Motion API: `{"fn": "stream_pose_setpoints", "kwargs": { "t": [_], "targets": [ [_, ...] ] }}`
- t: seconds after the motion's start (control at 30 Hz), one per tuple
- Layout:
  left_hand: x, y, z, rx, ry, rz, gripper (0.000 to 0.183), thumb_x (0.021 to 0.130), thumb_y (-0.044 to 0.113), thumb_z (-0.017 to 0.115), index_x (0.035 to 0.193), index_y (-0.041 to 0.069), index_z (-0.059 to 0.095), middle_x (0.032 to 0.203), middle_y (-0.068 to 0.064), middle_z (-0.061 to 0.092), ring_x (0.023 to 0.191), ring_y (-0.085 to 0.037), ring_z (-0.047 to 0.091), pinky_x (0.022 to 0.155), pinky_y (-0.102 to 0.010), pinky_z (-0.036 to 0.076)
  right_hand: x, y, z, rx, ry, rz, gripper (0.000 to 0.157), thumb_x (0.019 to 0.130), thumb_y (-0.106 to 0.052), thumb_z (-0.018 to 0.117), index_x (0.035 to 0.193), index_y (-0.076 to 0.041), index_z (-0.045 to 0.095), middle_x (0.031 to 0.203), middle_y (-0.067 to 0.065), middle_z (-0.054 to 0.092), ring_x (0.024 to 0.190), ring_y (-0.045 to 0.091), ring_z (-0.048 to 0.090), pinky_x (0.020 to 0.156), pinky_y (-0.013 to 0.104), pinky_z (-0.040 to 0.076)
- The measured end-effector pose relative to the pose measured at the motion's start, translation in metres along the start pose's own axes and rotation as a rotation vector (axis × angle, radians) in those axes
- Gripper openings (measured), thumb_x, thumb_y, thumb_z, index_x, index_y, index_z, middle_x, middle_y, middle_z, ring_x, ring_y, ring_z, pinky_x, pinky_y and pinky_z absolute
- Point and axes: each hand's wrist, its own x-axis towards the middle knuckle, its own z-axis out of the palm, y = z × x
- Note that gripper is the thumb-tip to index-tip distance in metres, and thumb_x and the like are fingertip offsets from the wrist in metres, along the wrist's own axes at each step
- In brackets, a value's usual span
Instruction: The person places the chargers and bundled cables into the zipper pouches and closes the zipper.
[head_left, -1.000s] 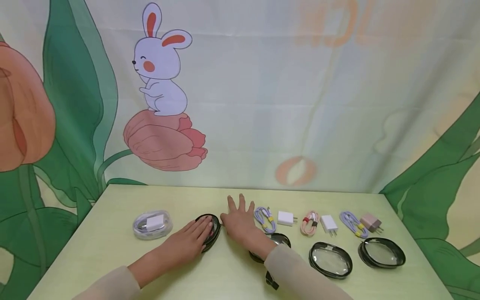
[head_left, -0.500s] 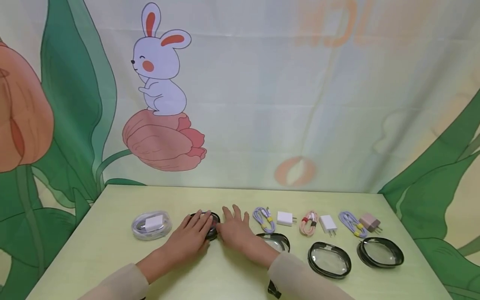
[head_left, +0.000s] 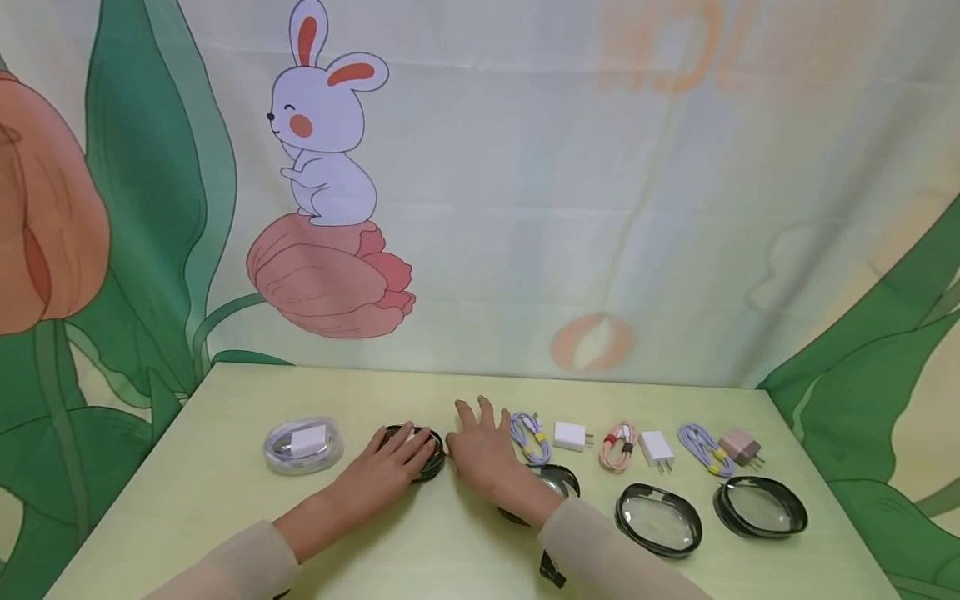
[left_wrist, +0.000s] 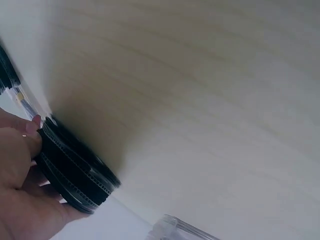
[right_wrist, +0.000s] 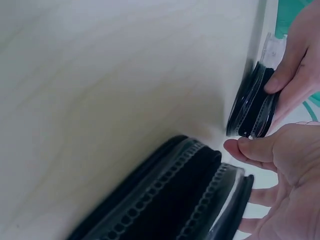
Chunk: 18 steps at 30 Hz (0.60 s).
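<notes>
A small oval zip pouch (head_left: 427, 468) with black edging and a clear top lies left of the table's middle. My left hand (head_left: 378, 472) holds it, fingers spread over the top; in the right wrist view the left thumb (right_wrist: 276, 84) presses its black zippered side. At the pouch's right end, the thumb and index finger of my right hand (head_left: 483, 457) pinch together at the zipper pull, which they mostly hide. The other right fingers stay spread. Past the right wrist, a second black-edged pouch (head_left: 567, 479) is partly covered by the forearm.
Further right lie two more clear-topped pouches (head_left: 660, 521). Behind them are bundled cables (head_left: 530, 440) in purple and pink, with white and pinkish plug chargers (head_left: 570, 436). At left sits a clear bag (head_left: 281, 450) holding a white charger. A printed curtain hangs behind the table.
The pouch has turned under my left hand from slanting to lying more crosswise. My right hand came in toward the pouch, then shifted slightly right and away.
</notes>
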Motion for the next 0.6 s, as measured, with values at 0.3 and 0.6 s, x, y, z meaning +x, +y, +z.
{"fn": "stream_pose_setpoints", "kwargs": {
  "t": [0.3, 0.6],
  "targets": [
    [-0.001, -0.0079, 0.0012, -0.053, 0.017, 0.078, 0.048, 0.097, 0.003, 0.058, 0.144, 0.004, 0.055, 0.15, -0.017, 0.051, 0.138, -0.038, 0.048, 0.103, -0.059, 0.045, 0.0065, 0.0039, 0.0028, -0.01, 0.042, 0.003, 0.01, 0.098, -0.028, 0.068, 0.1, -0.028, 0.077, 0.156, 0.005, 0.041, 0.144, 0.039, 0.034, 0.107, 0.065, 0.038],
    [0.0055, -0.0049, -0.0024, -0.134, -0.067, -0.108, 0.047, 0.1, 0.016, 0.061, 0.142, -0.006, 0.054, 0.151, -0.022, 0.048, 0.141, -0.041, 0.043, 0.111, -0.059, 0.038, -0.0001, 0.0007, -0.001, 0.09, 0.045, -0.001, 0.009, 0.095, -0.032, 0.071, 0.096, -0.028, 0.078, 0.152, 0.004, 0.046, 0.14, 0.037, 0.039, 0.102, 0.062, 0.042]
  ]
}}
